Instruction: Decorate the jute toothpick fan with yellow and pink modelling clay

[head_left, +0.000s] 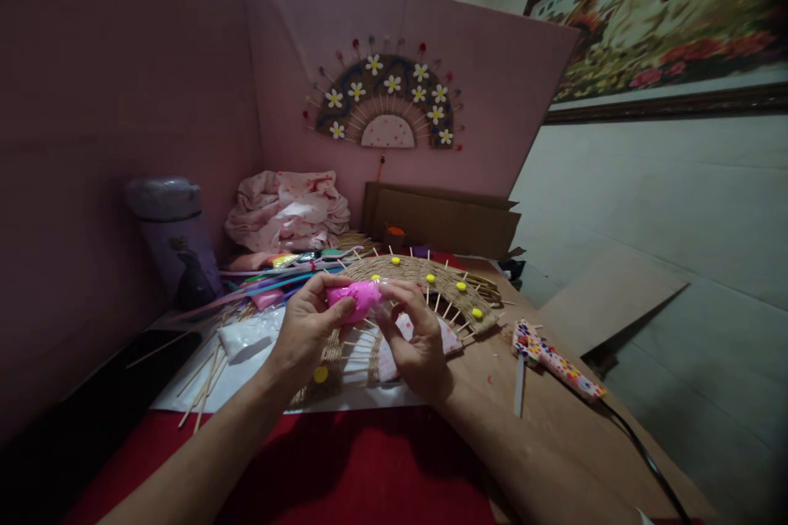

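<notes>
A bright pink lump of modelling clay point(354, 299) in a clear plastic wrapper is held up in front of me. My left hand point(306, 324) grips it, thumb on the near side. My right hand point(419, 336) pinches the wrapper's clear end point(385, 293) with fingers closed. Below and behind my hands lies a fan-shaped craft point(443, 272) of twine and thin sticks, with yellow dots point(461, 287) along its band. At its centre is a half-round of pink-spotted fabric point(451, 336), partly covered by my right hand.
A patterned glue gun point(557, 365) with a cord lies on the right. Loose sticks point(206, 385) and a white plastic packet point(249, 335) are on the left. Farther back stand a purple bottle point(176, 242), bundled cloth point(289, 209) and cardboard point(440, 221). A finished-looking fan point(385, 78) hangs on the pink panel.
</notes>
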`<state>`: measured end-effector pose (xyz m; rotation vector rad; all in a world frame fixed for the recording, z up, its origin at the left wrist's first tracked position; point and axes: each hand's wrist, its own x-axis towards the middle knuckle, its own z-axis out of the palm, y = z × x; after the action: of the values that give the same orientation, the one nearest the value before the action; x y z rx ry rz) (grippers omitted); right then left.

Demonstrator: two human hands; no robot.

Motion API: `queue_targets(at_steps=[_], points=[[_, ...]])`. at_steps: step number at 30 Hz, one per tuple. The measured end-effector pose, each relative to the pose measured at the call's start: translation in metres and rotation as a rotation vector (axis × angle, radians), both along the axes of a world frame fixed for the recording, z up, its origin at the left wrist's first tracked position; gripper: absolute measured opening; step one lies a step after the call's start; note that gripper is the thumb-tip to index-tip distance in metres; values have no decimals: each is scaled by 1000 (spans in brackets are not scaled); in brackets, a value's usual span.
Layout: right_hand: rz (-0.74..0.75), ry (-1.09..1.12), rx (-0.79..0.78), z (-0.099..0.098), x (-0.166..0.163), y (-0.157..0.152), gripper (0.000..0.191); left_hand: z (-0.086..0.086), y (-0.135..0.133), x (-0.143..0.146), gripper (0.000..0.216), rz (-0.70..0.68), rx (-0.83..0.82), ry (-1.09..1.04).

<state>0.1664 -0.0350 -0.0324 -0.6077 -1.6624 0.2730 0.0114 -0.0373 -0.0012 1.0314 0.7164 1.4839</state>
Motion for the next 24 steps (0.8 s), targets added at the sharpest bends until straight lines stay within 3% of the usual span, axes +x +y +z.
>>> queue_targets(at_steps=[12,24], points=[[86,-1,-13,2,-4,-5,37,0,0,1,45,107,2,-46],[27,-16,-11,-4,-1,0,39,4,-3,-1,43,30,-26,7]])
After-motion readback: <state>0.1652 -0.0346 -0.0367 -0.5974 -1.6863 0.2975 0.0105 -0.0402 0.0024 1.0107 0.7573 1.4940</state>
